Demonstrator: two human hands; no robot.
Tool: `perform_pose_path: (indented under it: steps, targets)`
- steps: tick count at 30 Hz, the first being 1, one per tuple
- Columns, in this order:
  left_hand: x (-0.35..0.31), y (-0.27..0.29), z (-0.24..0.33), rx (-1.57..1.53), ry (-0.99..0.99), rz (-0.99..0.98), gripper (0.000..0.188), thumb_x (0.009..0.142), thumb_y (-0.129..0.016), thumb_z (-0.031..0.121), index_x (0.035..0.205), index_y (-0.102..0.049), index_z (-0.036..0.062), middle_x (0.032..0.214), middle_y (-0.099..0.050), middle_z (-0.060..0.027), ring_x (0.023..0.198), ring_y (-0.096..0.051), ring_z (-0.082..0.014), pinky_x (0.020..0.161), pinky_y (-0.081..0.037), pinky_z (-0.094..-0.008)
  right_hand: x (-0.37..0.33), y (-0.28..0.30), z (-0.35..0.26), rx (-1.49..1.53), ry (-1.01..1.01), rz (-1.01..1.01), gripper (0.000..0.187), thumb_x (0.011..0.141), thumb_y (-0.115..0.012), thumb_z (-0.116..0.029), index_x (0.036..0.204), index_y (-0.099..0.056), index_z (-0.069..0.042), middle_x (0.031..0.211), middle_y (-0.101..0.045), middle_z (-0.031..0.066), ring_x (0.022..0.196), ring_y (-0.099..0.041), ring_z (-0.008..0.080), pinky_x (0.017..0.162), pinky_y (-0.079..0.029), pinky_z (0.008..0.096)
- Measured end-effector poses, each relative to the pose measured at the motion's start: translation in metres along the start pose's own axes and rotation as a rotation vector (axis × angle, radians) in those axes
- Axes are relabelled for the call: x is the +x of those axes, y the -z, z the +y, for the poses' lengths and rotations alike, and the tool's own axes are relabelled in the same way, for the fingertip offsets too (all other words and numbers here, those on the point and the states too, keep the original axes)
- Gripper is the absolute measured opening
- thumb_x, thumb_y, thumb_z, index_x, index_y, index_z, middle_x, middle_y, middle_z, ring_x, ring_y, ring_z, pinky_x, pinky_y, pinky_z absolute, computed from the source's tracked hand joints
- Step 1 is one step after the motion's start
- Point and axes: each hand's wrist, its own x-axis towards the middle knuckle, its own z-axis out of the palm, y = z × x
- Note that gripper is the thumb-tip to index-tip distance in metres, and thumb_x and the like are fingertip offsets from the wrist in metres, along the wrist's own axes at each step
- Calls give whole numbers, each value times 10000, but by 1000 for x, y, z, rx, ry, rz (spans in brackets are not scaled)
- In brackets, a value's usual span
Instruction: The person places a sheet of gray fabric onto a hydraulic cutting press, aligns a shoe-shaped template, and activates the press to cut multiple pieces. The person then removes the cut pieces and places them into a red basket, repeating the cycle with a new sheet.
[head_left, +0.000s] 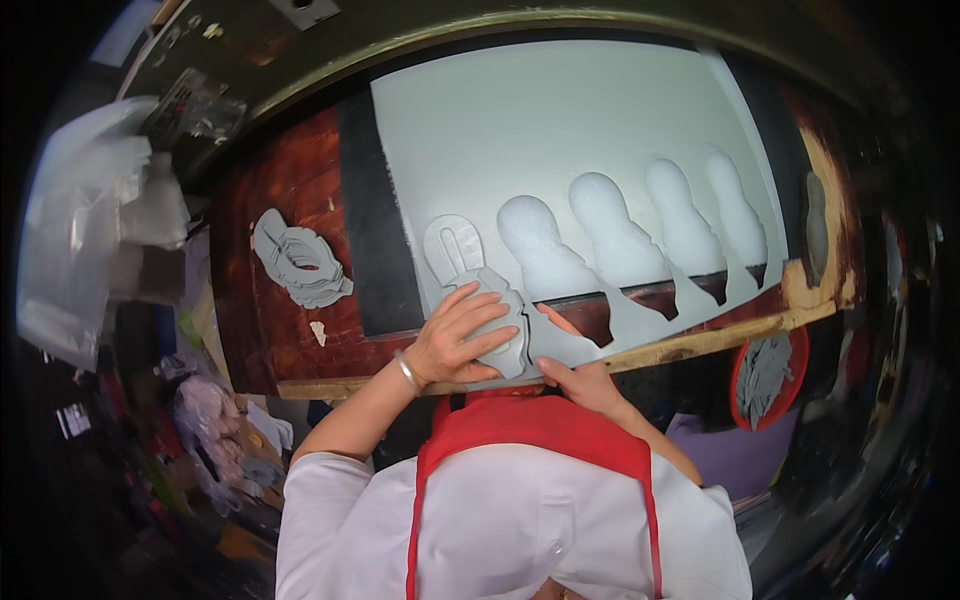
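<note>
A large pale grey sheet lies across the bench, with a row of sole-shaped cutouts along its near side. At its near left corner lies a sole-shaped grey piece with a long slot at its far end and a stepped outline. My left hand rests over this piece, fingers spread flat on top. At the sheet's near edge, my right hand grips a narrow part of the sheet between the cutouts, thumb on the near side and fingers partly hidden beneath it.
Left on the reddish-brown bench sits a stack of grey cut pieces. A wooden strip edges the bench's near side. Below it at right stands a red basket of grey scraps. Clear plastic bags hang at far left.
</note>
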Motion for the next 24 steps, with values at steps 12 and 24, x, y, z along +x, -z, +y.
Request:
perform_pose_path:
  steps: [12,24]
  targets:
    - [12,63,-12,-611,857,998,221,929,-566,177,988,-609,-31,930,-646,-82,813,-590,-157,734,-485,-303,-1,-22,-8,470,-110,132,651,924,-492,-167,1475,-153,-90,1360,-438,192,1281,-405,285,1074,-317,466]
    - [-160,162,-15,978,592,593,435,684,-604,-98,1107,-627,2,1064,-653,-166,991,-633,-332,868,-512,-390,-80,213,-80,437,527,1150,420,924,-520,-182,1160,-458,159,1207,-531,277,1062,-585,331,980,-484,386]
